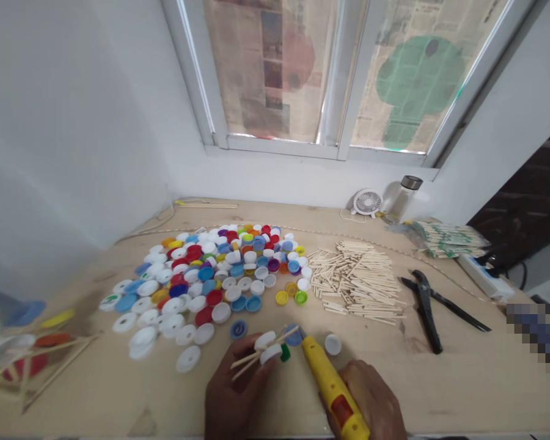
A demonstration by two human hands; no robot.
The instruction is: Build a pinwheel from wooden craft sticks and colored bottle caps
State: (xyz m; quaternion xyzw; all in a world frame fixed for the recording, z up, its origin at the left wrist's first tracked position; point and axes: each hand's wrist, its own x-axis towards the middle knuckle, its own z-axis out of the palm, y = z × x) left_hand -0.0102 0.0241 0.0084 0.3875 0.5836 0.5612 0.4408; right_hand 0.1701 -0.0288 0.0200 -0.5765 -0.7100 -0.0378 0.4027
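Observation:
My left hand is closed around a small assembly of white bottle caps and thin wooden sticks. A green cap shows at its right side. My right hand grips a yellow hot glue gun, its nozzle pointing up and left, close to the assembly and a blue cap. Whether the nozzle touches anything I cannot tell. On the table just beyond my hands lie a dark blue cap and a loose white cap.
Mixed bottle caps cover the middle-left table, beside a pile of wooden sticks. To the right lie black-handled pliers, a power strip and bagged sticks. Behind stand a fan and bottle. A cap-and-stick structure sits left.

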